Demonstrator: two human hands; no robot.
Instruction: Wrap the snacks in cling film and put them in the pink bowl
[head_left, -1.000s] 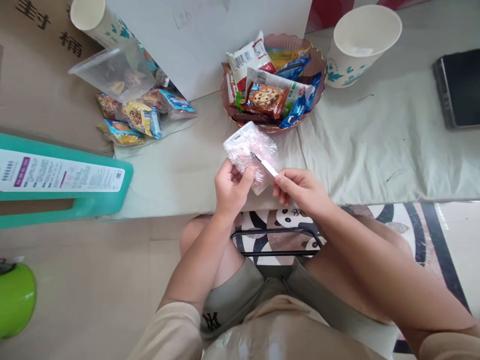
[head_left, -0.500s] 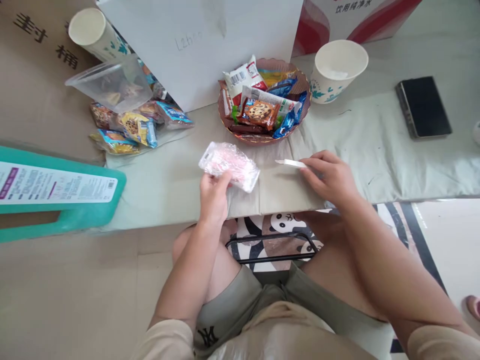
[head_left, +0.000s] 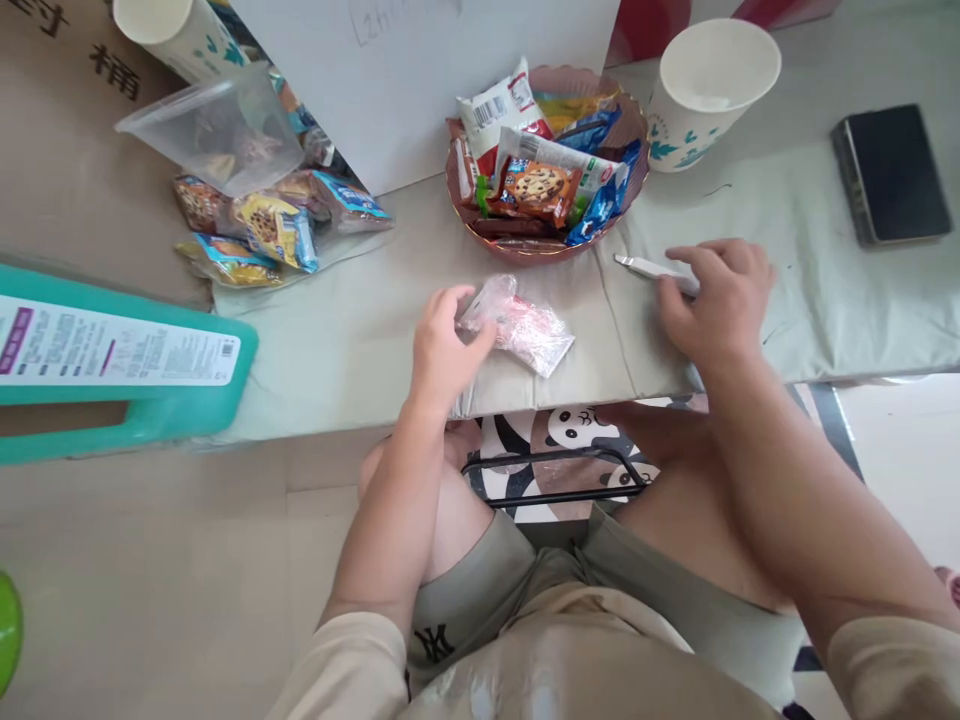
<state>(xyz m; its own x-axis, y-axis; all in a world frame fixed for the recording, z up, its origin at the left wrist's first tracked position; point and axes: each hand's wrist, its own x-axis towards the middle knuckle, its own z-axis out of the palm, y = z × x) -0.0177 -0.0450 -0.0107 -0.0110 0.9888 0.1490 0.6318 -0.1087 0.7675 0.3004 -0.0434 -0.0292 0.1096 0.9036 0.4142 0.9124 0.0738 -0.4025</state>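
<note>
A pink-and-white packet in crinkled clear plastic (head_left: 534, 325) lies on the cloth-covered table in front of me. My left hand (head_left: 454, 340) is at its left end, with thumb and fingers spread apart around the loose plastic. The thumb overlaps the packet's edge; whether it presses on it I cannot tell. In my right hand (head_left: 716, 290) is a slim white utility knife (head_left: 651, 268), low over the table between thumb and index finger. Its blade end points left, toward the snack bowl, and its rear end is hidden by the hand.
A pinkish glass bowl (head_left: 517, 255) of wrapped snacks stands beyond the packet. To the right are a paper cup (head_left: 694, 100) and a black phone-like device (head_left: 892, 175). On the left lie bagged snacks (head_left: 277, 235), a clear plastic tub (head_left: 217, 130) and a green container (head_left: 195, 400).
The packet has gone from my left hand's pinch to lying on the table, and the left fingers have spread. My right hand and the knife have shifted right. The camera view has tilted slightly.
</note>
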